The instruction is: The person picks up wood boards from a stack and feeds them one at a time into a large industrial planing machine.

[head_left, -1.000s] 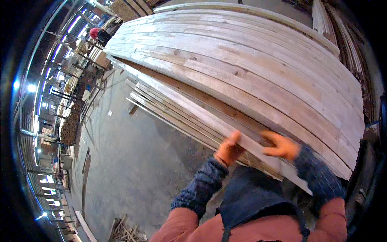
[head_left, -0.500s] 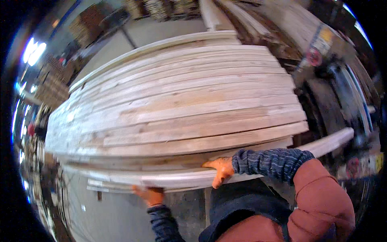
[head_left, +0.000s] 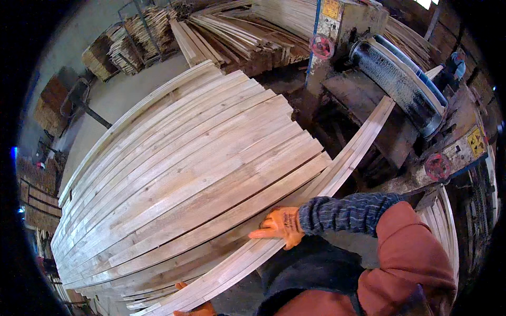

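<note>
Long pale wooden boards, side by side, slant from the lower left up toward a machine's roller at the right. My right hand, in an orange glove, is closed over them near their middle, fingers on top and thumb on the near edge. Lower down, my left hand, also gloved in orange, clasps the same boards; a fingertip shows past their far edge, and the frame's bottom cuts off the rest. Just beyond lies a wide stack of boards, packed close in a layer with uneven right ends.
At the right stands a machine with a large shiny roller and red handwheels. More timber is piled behind the stack. A pallet jack handle rises at the left. A person is beyond the machine.
My view has swung to the right. The held boards have gone from nearly level to a slant, their far ends now by the roller. My left hand has dropped toward the bottom edge.
</note>
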The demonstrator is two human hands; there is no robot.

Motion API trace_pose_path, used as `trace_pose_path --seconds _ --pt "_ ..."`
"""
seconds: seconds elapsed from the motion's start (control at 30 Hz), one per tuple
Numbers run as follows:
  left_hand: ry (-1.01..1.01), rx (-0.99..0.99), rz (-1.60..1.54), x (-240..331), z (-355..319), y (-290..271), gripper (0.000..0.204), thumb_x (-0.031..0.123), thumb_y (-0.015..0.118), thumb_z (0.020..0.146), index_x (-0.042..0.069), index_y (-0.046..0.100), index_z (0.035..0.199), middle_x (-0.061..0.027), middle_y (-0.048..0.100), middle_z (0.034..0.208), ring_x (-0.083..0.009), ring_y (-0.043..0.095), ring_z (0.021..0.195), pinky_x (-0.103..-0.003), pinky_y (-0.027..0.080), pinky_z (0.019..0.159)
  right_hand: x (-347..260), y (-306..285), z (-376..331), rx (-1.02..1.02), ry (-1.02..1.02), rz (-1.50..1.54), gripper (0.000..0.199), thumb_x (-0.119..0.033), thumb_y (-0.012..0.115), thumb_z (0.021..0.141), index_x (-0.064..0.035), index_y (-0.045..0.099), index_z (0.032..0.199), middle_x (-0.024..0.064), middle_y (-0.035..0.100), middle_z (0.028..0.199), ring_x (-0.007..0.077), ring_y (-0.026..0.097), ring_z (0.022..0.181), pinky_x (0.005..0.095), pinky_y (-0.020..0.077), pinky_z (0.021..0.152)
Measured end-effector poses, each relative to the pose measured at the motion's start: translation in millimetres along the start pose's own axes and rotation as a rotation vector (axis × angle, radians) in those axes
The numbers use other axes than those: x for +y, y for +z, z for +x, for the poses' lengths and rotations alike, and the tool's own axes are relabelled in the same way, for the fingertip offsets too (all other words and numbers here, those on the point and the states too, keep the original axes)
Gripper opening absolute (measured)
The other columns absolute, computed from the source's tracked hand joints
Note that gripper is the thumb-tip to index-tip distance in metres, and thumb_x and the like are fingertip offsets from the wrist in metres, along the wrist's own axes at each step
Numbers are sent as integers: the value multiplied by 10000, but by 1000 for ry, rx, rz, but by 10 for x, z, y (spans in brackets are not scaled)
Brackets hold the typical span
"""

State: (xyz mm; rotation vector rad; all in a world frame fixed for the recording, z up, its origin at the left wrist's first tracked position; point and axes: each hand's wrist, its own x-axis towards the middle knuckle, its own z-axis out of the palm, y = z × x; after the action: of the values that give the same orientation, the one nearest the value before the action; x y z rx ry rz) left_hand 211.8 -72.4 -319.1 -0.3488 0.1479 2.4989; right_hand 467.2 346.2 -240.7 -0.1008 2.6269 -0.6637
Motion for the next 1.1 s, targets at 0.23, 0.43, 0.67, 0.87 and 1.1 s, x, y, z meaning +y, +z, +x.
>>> trace_pose_path --seconds 0.23,0.43,0.67,0.87,1.1 --pt "415 197 847 276 -582 -339 978 811 452 902 104 417 1577 -173 438 1601 -445 395 1450 -670 281 1202 917 339 -1314 165 -24 -72 1107 -281 827 673 -237 283 1636 245 603 1343 451 619 1163 521 504 1008" --pt "199 128 544 -639 -647 -1071 861 750 507 921 157 470 1544 -102 496 1565 -380 435 1432 -650 307 1182 1658 607 -2101 460 26 -364 1081 -245 796 579 -315 396 1580 165 683 1215 377 658 1116 486 537 968" --pt "132 162 530 -2213 -674 -1006 886 811 520 879 168 533 1489 -68 583 1472 -341 506 1367 -626 362 1155 1650 854 -1987 421 -6 -290 916 -264 697 723 -257 397 1589 162 634 1329 353 640 1173 530 496 1000" --pt "-345 303 533 -3012 -812 -834 853 685 608 919 29 497 1454 -177 529 1486 -369 498 1359 -490 392 1189 793 917 -1149 293 89 -243 864 -219 641 742 -244 417 1576 185 620 1328 379 635 1166 516 482 1015" --pt "-148 -409 2146 -3192 -1074 -29 480 232 739 903 40 651 1333 -133 695 1310 -283 676 1160 -427 509 1054 1527 907 -1717 316 144 -108 972 -198 747 576 -233 483 1511 189 635 1300 403 605 1204 517 452 1066"
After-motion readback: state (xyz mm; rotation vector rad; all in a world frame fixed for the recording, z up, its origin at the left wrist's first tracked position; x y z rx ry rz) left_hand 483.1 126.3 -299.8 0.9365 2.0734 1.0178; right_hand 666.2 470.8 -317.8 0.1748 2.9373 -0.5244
